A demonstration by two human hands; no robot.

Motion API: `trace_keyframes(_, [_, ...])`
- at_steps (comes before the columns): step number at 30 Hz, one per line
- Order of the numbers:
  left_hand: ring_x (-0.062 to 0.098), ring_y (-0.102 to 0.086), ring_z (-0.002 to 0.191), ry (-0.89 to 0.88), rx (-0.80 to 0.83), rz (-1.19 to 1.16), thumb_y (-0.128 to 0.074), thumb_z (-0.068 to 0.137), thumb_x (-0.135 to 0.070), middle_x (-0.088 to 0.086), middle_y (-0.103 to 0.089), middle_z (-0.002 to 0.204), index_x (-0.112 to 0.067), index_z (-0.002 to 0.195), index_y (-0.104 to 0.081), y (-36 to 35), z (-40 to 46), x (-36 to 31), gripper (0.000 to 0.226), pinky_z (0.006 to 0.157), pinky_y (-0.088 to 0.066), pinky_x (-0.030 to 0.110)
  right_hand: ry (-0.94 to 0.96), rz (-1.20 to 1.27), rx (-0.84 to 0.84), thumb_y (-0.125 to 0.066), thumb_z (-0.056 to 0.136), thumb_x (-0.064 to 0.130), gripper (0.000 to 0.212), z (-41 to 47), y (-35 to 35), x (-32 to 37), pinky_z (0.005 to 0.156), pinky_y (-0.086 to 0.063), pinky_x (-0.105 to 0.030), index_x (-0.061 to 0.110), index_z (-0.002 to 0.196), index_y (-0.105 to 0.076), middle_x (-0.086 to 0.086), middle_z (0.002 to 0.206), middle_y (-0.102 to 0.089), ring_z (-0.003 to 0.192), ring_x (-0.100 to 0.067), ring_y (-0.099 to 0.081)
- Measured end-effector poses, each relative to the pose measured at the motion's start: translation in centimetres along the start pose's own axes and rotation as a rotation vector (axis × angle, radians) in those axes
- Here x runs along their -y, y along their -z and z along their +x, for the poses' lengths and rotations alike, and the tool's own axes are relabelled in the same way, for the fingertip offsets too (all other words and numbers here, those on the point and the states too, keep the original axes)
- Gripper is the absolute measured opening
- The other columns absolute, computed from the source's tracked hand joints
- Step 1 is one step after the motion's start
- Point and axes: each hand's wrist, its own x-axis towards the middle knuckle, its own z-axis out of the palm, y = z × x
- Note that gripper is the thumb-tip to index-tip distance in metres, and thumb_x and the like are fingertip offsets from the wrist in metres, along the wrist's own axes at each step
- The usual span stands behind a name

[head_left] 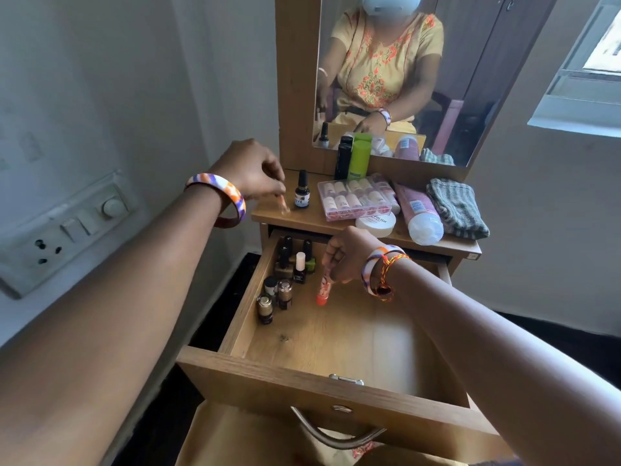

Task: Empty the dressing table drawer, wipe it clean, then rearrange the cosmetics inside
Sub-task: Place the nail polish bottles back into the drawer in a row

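Our right hand point(346, 255) had its fingers point(331, 253) curled narrow round an orange-capped tube point(323, 290), held cap-down over the drawer floor point(363, 338) just beside the bottle cluster. Whether the cap touched the wood, we could not tell. Our left hand point(252, 173) pinched a small peach-coloured stick point(281, 204) between thumb and fingertips, low over the table point(279, 215), just left of the dark dropper bottle point(301, 191); blurred, so contact was unclear.

We judged this as the rearranging stage: the drawer floor looked mostly bare, with dark nail polish bottles point(295, 260) standing at the back left and small gold-lidded jars point(275, 295) in front of them along the left wall.

To do the step well, we judged the tube should go down upright on its cap, next to the polish row and not against it, so nothing toppled. Release should come only once it stood steady. The left-hand stick should come over afterwards, one item at a time.

Still on the table: a clear case of small bottles point(356, 198), a white jar point(376, 225), a pink tube point(420, 211) lying on its side, green bottle point(359, 163), black bottle point(342, 161), and a striped cloth point(457, 206) at the right end.
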Motion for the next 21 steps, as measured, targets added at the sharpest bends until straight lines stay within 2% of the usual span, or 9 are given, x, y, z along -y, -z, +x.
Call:
trace_keyframes(4, [0.009, -0.06, 0.062, -0.004, 0.402, -0.024, -0.073, 0.078, -0.01, 0.0, -0.068, 0.075, -0.008, 0.094, -0.071, -1.0, -2.6, 0.2, 0.016, 0.06, -0.049, 0.017, 0.014, -0.021, 0.014, -0.07, 0.072, 0.006, 0.018, -0.4, -0.5, 0.9, 0.057, -0.053, -0.017, 0.015, 0.088, -0.071, 0.001, 0.08, -0.066, 0.067, -0.013, -0.062])
trace_keyframes(7, [0.007, -0.059, 0.062, -0.002, 0.546, 0.044, -0.077, 0.074, -0.013, -0.007, -0.066, 0.071, -0.011, 0.091, -0.073, -3.2, -3.9, 0.5, 0.018, 0.064, -0.049, 0.021, 0.013, -0.025, 0.038, -0.073, 0.073, 0.01, 0.016, -1.0, -1.1, 1.3, 0.045, -0.048, -0.011, 0.015, 0.087, -0.069, 0.003, 0.074, -0.063, 0.058, -0.008, -0.058])
trace_keyframes(9, [0.008, -0.06, 0.062, 0.003, 0.614, 0.096, -0.078, 0.071, -0.014, -0.009, -0.066, 0.069, -0.016, 0.086, -0.074, -4.5, -5.0, 0.9, 0.015, 0.062, -0.049, 0.021, 0.016, -0.013, 0.069, -0.073, 0.074, 0.011, 0.014, -1.4, -1.6, 1.5, 0.055, -0.054, -0.017, 0.015, 0.086, -0.068, 0.0, 0.077, -0.065, 0.061, -0.012, -0.061])
trace_keyframes(12, [0.013, -0.062, 0.067, 0.005, 0.656, 0.169, -0.078, 0.067, -0.014, -0.007, -0.065, 0.068, -0.022, 0.074, -0.073, -5.9, -6.4, 1.5, 0.012, 0.061, -0.049, 0.024, 0.025, -0.013, 0.114, -0.072, 0.077, 0.011, 0.014, -2.1, -2.4, 1.7, 0.072, -0.061, -0.029, 0.011, 0.091, -0.069, -0.009, 0.089, -0.071, 0.075, -0.021, -0.07])
trace_keyframes(14, [0.013, -0.063, 0.071, -0.003, 0.649, 0.237, -0.079, 0.065, -0.016, -0.009, -0.063, 0.066, -0.024, 0.071, -0.07, -6.3, -7.2, 1.8, 0.014, 0.066, -0.051, 0.027, 0.042, -0.013, 0.125, -0.072, 0.077, 0.011, 0.018, -2.4, -3.1, 1.9, 0.076, -0.06, -0.03, 0.011, 0.095, -0.07, -0.009, 0.095, -0.073, 0.086, -0.024, -0.072])
trace_keyframes(16, [0.016, -0.065, 0.075, -0.011, 0.632, 0.28, -0.08, 0.064, -0.017, -0.006, -0.065, 0.071, -0.019, 0.076, -0.072, -6.6, -7.9, 2.1, 0.015, 0.068, -0.052, 0.029, 0.07, -0.041, 0.141, -0.073, 0.077, 0.013, 0.021, -2.5, -3.8, 2.2, 0.071, -0.058, -0.025, 0.011, 0.097, -0.071, -0.008, 0.097, -0.073, 0.085, -0.023, -0.071])
trace_keyframes(18, [0.018, -0.066, 0.08, 0.002, 0.624, 0.291, -0.081, 0.066, -0.016, -0.002, -0.067, 0.079, -0.012, 0.082, -0.073, -6.9, -8.4, 2.3, 0.019, 0.068, -0.053, 0.03, 0.096, -0.051, 0.159, -0.074, 0.077, 0.013, 0.023, -2.4, -4.5, 2.6, 0.062, -0.054, -0.018, 0.009, 0.099, -0.07, -0.008, 0.096, -0.072, 0.076, -0.018, -0.067])
trace_keyframes(21, [0.022, -0.067, 0.082, 0.018, 0.595, 0.303, -0.082, 0.066, -0.017, 0.004, -0.068, 0.086, -0.01, 0.081, -0.07, -7.0, -9.1, 2.7, 0.02, 0.069, -0.054, 0.031, 0.121, -0.039, 0.167, -0.074, 0.077, 0.014, 0.027, -2.3, -5.5, 3.3, 0.059, -0.051, -0.014, 0.008, 0.102, -0.069, -0.007, 0.089, -0.069, 0.072, -0.014, -0.063])
